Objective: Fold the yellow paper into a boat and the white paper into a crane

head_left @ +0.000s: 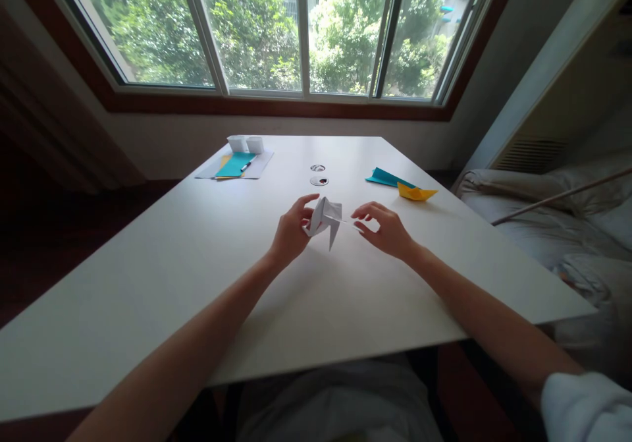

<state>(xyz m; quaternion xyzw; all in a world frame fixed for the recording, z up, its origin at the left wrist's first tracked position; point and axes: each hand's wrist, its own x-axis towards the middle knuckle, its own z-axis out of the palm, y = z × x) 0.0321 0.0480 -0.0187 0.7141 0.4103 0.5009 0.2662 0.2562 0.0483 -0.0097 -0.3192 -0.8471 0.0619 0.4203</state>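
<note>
1. White table (197,264) under a window is carrying a folded white paper (326,218) at its middle.
2. Left hand (291,231) is pinching the paper's left side.
3. Right hand (385,230), fingers loosely spread, is touching its thin tip.
4. Yellow boat (416,193) and teal sheet (388,178) are lying farther right.

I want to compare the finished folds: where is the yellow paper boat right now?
In the head view, the yellow paper boat lies on the white table's far right, touching the teal folded paper, beyond the right hand.
</note>
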